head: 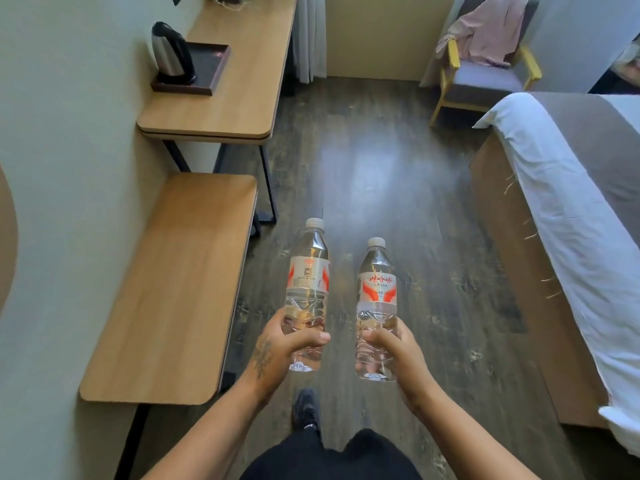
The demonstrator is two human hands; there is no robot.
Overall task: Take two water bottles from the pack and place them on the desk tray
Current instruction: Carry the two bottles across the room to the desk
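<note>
- Left hand: fingers are wrapped round the lower body of the left bottle; the thumb is laid across its front.
- Right hand: fingers are closed round the lower body of the right bottle; the thumb is pressed on its left side.
- Both bottles are held upright, caps up and sealed, side by side but apart, in the air above the floor.
- Each is clear, with a white and red label at mid-height.
- A bench is seen just left of the left hand, against the wall.
- Beyond it stands the desk; the tray lies on it, well apart from the bottles.
- A kettle is set on the tray's left part.
- A bed is seen to the right, a chair at the far wall.
</note>
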